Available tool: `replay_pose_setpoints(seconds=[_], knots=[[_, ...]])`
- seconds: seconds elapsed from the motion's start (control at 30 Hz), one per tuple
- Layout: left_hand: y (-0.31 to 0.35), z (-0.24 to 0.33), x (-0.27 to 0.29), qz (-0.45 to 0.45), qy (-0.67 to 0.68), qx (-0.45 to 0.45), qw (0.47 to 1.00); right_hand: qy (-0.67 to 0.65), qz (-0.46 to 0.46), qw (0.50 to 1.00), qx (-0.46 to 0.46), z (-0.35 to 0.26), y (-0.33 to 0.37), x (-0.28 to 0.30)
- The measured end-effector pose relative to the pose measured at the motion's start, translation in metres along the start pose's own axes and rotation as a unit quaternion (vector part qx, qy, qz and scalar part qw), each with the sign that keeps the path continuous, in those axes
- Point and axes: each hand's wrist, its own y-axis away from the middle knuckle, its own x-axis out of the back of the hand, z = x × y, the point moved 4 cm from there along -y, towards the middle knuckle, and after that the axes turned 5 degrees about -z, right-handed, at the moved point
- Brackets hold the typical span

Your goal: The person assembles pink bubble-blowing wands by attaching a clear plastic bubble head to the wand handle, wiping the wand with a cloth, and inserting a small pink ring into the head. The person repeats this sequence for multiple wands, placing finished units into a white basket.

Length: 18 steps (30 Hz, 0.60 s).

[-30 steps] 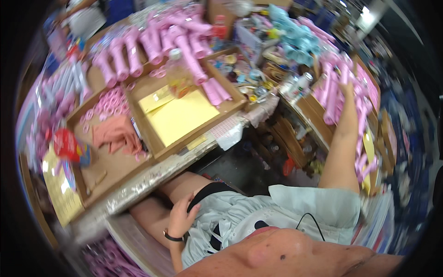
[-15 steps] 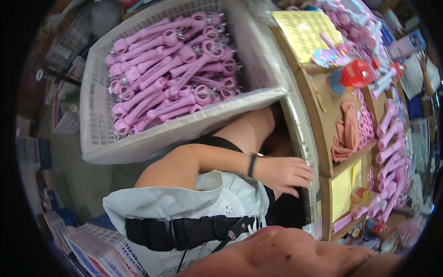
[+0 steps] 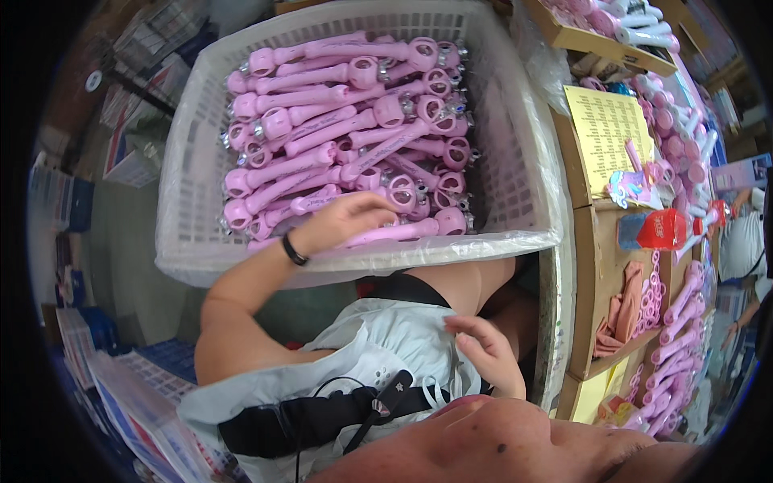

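Note:
My left hand (image 3: 350, 219), with a black band at the wrist, reaches over the near side of a white plastic crate (image 3: 515, 244). Its fingers are loosely stretched above a pink wand-like toy (image 3: 403, 232) lying along that side; whether they touch it I cannot tell. Many similar pink plastic wands (image 3: 338, 121), with rounded hollow heads and shiny silvery parts, lie stacked in the crate. My right hand (image 3: 487, 354) is held before my chest, beside the table edge, fingers bent and apart with nothing in them.
On the right, cardboard trays (image 3: 588, 298) stand on a table, with a yellow printed sheet (image 3: 600, 137), a red-labelled bottle (image 3: 660, 229), a salmon cloth (image 3: 622, 314), pink chain links (image 3: 651, 298) and more pink wands (image 3: 676, 346). Stacked printed sheets (image 3: 145, 410) lie at lower left. Another person (image 3: 742, 245) is far right.
My left hand has moved from the table edge leftward and up over the crate. My right hand has come into sight. The view has shifted, showing more of the crate's far side.

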Motion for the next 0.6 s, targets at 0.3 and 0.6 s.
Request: replay_pose_setpoints(seconds=[0.3,0.6], knots=[[-0.116,-0.198,0.139,0.124,-0.53,0.126,0.829,-0.073,0.19,0.979,0.018,0.009,0.034,0.025],[-0.137,-0.173,0.13,0.079,-0.418,0.189,0.885,0.205,0.578,0.789,0.028,-0.001,0.158,0.151]])
